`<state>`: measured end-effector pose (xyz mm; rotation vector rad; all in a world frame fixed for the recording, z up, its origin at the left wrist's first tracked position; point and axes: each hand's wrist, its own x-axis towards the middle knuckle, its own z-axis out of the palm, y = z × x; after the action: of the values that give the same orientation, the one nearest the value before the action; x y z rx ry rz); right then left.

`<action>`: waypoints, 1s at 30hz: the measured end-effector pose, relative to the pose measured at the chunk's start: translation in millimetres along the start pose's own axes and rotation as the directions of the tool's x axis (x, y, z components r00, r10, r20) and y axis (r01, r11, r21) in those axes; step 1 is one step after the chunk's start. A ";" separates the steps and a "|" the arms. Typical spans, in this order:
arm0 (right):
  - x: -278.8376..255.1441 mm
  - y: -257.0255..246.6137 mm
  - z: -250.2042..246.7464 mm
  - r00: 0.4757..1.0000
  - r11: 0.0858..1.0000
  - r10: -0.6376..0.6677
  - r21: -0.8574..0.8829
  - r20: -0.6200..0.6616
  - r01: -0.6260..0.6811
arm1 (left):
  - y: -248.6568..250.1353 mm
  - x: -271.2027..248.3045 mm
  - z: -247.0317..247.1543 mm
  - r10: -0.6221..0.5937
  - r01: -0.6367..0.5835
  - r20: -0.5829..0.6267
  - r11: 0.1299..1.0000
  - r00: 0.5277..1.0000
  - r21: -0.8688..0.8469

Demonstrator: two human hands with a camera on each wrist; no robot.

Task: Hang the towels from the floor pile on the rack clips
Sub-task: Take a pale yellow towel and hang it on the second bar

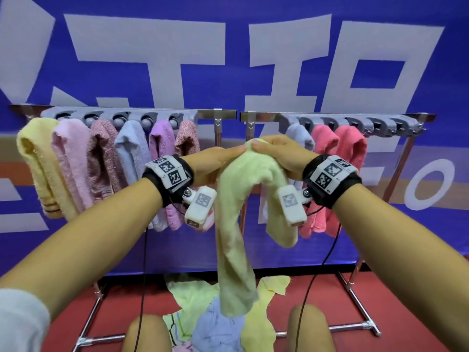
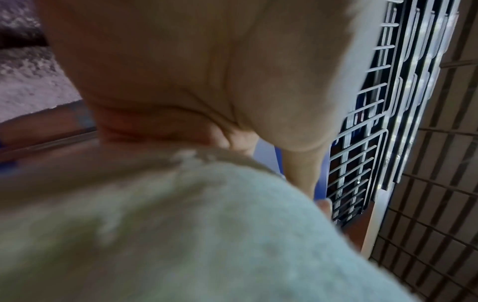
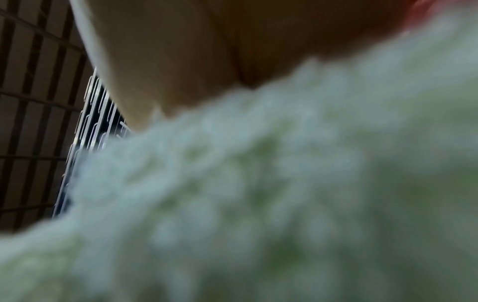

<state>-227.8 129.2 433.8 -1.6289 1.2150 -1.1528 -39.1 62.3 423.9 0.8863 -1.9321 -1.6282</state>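
- A person stands facing a metal towel rack (image 1: 229, 115) set against a blue banner with large white characters.
- Both hands are raised in front of the rack at chest height. The left hand (image 1: 215, 161) and the right hand (image 1: 276, 153) meet at the top of a pale green towel (image 1: 243, 199), each grip pinching a bunched fold of the cloth, thumbs nearly touching.
- The green towel drapes down from the hands in two tails: a long one hanging toward the floor between the person's knees, and a shorter one falling under the right wrist.
- Both wrist views are blurred and mostly filled with green cloth (image 2: 207, 235) and palm; they add little beyond showing the towel pressed close to each hand.
- The left half of the rack already carries six hung towels, from yellow (image 1: 38, 163) through pinks, blue and purple. The right half holds a pale blue one and two coral ones (image 1: 350, 148), with several empty grey clips (image 1: 380, 125) to their right.
- On the red floor below lies the pile (image 1: 218, 323): yellow, blue and patterned towels still waiting.
- The step in hand looks like gathering the towel's top edge into a neat fold before hanging.
- The next move likely calls for carrying that pinched fold up and right to the nearest empty clip and pushing it in firmly.
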 end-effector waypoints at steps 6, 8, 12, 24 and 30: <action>-19.5 8.5 -42.0 0.973 0.985 0.074 0.171 -0.218 -0.037 | -11.4 6.8 13.8 -0.031 0.036 0.082 0.997 0.996 -0.061; -24.9 14.8 -45.7 0.966 0.998 0.053 0.036 -0.255 -0.045 | -1.5 9.3 26.3 -0.012 0.022 0.093 0.995 0.996 -0.099; -26.2 26.5 -32.9 0.957 0.997 0.050 -0.048 -0.286 -0.067 | 19.3 22.4 54.4 0.061 -0.042 0.168 0.992 0.984 -0.117; -41.5 36.6 -57.6 0.966 0.948 0.200 0.280 -0.165 -0.149 | 23.8 54.4 75.9 0.037 -0.032 0.155 0.999 0.987 -0.033; -59.0 43.1 -93.4 0.960 0.959 0.165 0.264 -0.226 -0.102 | 18.0 77.4 103.7 0.024 -0.010 0.254 0.998 0.967 -0.057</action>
<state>-336.0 169.8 407.4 -1.2232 1.2554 -1.3896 -168.5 78.7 416.8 0.6624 -2.0440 -1.8527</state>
